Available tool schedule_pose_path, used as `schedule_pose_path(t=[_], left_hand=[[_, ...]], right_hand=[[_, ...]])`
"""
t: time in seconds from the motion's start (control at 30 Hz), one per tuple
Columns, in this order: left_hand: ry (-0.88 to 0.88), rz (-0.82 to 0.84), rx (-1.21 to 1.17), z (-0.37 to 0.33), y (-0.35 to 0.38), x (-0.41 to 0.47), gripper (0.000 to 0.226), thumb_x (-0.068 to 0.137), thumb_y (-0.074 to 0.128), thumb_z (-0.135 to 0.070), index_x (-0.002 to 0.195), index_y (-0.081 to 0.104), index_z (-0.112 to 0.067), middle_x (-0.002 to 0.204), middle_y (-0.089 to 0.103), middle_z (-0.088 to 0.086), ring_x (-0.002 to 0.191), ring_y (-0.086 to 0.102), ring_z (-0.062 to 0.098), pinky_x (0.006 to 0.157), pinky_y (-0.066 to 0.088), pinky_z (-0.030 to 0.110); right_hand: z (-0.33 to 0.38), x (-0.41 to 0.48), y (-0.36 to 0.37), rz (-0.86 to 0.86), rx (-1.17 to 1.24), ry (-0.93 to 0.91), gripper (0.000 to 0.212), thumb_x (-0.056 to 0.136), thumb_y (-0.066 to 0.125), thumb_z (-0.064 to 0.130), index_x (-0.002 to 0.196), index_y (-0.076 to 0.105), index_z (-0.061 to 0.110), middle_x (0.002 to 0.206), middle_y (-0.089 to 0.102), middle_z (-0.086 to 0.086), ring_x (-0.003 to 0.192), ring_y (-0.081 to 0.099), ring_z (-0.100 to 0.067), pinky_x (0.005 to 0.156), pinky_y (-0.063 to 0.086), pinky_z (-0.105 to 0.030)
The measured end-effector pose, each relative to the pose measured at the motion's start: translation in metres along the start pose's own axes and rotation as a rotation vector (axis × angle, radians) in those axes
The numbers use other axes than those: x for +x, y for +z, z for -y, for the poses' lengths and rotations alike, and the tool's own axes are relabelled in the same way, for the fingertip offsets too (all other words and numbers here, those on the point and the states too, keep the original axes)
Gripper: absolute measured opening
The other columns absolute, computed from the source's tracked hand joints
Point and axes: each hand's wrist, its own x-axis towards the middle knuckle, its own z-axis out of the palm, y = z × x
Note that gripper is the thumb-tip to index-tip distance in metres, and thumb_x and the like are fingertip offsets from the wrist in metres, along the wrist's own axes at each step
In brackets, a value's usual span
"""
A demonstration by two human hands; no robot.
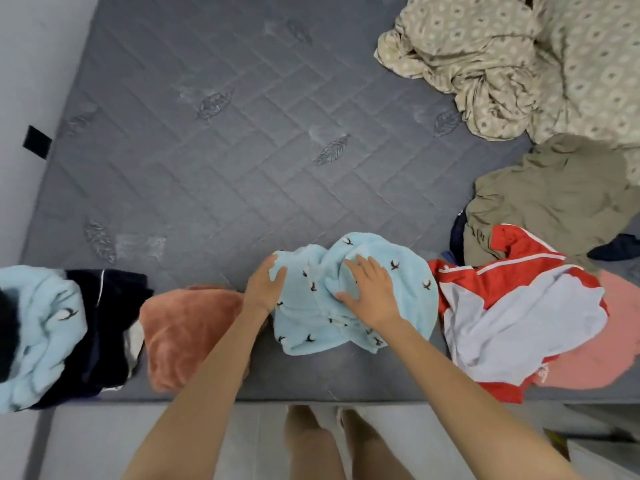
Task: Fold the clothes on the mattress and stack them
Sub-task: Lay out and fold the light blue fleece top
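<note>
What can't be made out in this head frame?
All in the head view:
1. Left hand: fingertips sink into the blue fleece, so the grip is unclear.
2. Left stack: cut by the frame edge, lower layers covered.
3. Pink garment: mostly under the red-and-white top.
4. Navy item: buried under the olive garment.

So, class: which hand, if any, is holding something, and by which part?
The left hand grips the blue garment by its left edge. The right hand only presses flat on its middle.
</note>
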Motion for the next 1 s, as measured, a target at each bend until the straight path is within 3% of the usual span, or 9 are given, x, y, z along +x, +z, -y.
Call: schedule_pose_path(t=[0.2,0.33,0.47,0.57,0.67,0.77,0.87,0.93,1.0], left_hand=[[-0.164,0.174,-0.300,0.021,0.012,0.026,0.049,0.097,0.055,-0.010,0.141,0.038,0.005,0.141,0.047,0.025,0.129,0.047,0.039,0.107,0.038,0.054],[-0.449,0.221,-0.465,0.028,0.020,0.028,0.064,0.095,0.061,-0.020,0.147,0.027,-0.005,0.140,0.047,0.015,0.121,0.054,0.034,0.102,0.045,0.046],[-0.401,0.211,-0.518,0.031,0.019,0.030,0.007,0.095,0.060,-0.016,0.099,0.061,-0.010,0.095,0.071,0.005,0.073,0.065,0.012,0.054,0.053,0.018],[-0.292,0.173,-0.604,0.021,0.014,0.028,0.004,0.092,0.063,-0.014,0.096,0.065,-0.013,0.073,0.073,-0.007,0.067,0.069,0.006,0.053,0.052,0.018],[-0.223,0.165,-0.678,-0.004,0.010,0.022,0.007,0.090,0.066,-0.013,0.097,0.067,-0.015,0.088,0.074,-0.002,0.080,0.070,0.010,0.066,0.056,0.026],[-0.155,0.175,-0.715,-0.037,0.004,0.013,0.018,0.091,0.064,-0.011,0.109,0.065,-0.008,0.099,0.071,0.005,0.089,0.068,0.015,0.073,0.057,0.029],[-0.070,0.204,-0.761,-0.070,-0.007,0.002,0.008,0.094,0.059,-0.008,0.099,0.065,-0.008,0.081,0.073,-0.002,0.075,0.070,0.008,0.060,0.056,0.022],[-0.042,0.197,-0.763,-0.092,-0.021,-0.008,0.006,0.096,0.056,-0.009,0.096,0.062,-0.010,0.079,0.071,-0.002,0.074,0.068,0.012,0.058,0.057,0.023],[-0.003,0.148,-0.706,-0.105,-0.037,-0.016,0.011,0.099,0.053,-0.013,0.107,0.060,-0.010,0.086,0.067,0.001,0.075,0.064,0.015,0.063,0.058,0.026]], right_hand=[[0.016,0.027,0.034,0.050,0.008,-0.082,0.078,0.091,0.061,0.049,0.154,0.021,0.027,0.164,0.008,0.000,0.152,-0.002,-0.023,0.121,0.000,-0.040],[0.028,0.034,0.052,0.132,0.068,-0.090,0.089,0.087,0.066,0.050,0.156,0.014,0.028,0.165,-0.004,-0.002,0.152,-0.009,-0.024,0.122,-0.003,-0.038],[0.033,0.034,0.067,0.248,-0.040,-0.027,0.105,0.083,0.067,0.056,0.155,-0.006,0.032,0.162,-0.022,-0.001,0.149,-0.021,-0.026,0.121,-0.009,-0.043],[0.036,0.033,0.072,0.293,-0.049,0.012,0.118,0.077,0.068,0.064,0.154,-0.015,0.031,0.159,-0.030,-0.003,0.147,-0.027,-0.026,0.120,-0.012,-0.047],[0.044,0.030,0.070,0.217,0.007,0.043,0.121,0.074,0.069,0.066,0.154,-0.014,0.031,0.158,-0.032,-0.003,0.147,-0.028,-0.024,0.121,-0.009,-0.047],[0.051,0.026,0.054,-0.039,0.066,0.033,0.094,0.087,0.067,0.043,0.157,0.006,0.025,0.163,-0.012,-0.006,0.151,-0.008,-0.026,0.123,0.003,-0.043],[0.054,0.024,0.020,-0.225,0.378,-0.005,0.058,0.090,0.062,0.009,0.145,0.045,0.013,0.158,0.028,-0.013,0.147,0.022,-0.027,0.121,0.018,-0.039],[0.059,0.024,-0.011,-0.204,0.532,-0.007,0.029,0.093,0.060,0.013,0.120,0.066,0.008,0.127,0.061,-0.009,0.120,0.053,-0.021,0.105,0.038,-0.027],[0.065,0.022,-0.043,-0.137,0.636,0.084,0.021,0.094,0.063,0.031,0.082,0.068,0.014,0.078,0.065,0.003,0.072,0.057,-0.010,0.069,0.044,-0.020]])
